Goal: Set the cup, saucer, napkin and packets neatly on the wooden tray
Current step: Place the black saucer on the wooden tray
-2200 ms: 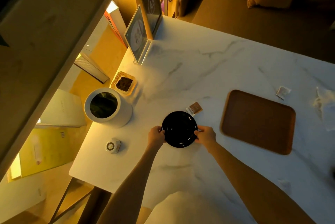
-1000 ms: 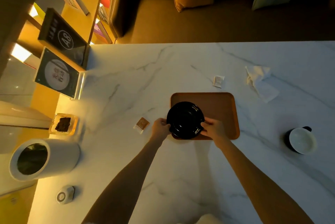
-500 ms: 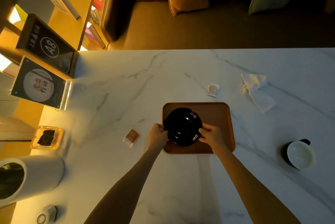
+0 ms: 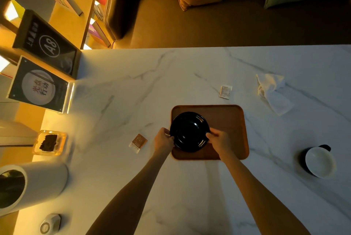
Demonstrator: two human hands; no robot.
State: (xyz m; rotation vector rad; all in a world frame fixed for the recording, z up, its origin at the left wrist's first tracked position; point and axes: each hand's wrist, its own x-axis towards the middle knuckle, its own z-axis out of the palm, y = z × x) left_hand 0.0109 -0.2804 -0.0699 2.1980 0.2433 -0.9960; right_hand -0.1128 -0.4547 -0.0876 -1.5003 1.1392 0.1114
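Note:
A black saucer (image 4: 189, 131) sits over the left half of the wooden tray (image 4: 228, 118). My left hand (image 4: 163, 140) grips its left rim and my right hand (image 4: 218, 140) grips its right rim. A brown packet (image 4: 138, 142) lies on the marble table just left of the tray. A white packet (image 4: 225, 91) lies beyond the tray's far edge. A crumpled white napkin (image 4: 273, 92) lies to the far right of the tray. The dark cup with a white inside (image 4: 319, 161) stands on the table to the right.
A white cylindrical bin (image 4: 32, 183) and a glass ashtray (image 4: 49, 142) stand at the table's left edge. Two sign stands (image 4: 40, 84) rise at the back left. A small round device (image 4: 49, 224) lies near the front left corner. A sofa is beyond the table.
Both hands carried the saucer from the table's left part rightward over the tray and lowered it onto the tray's left half. The view shifted right with them.

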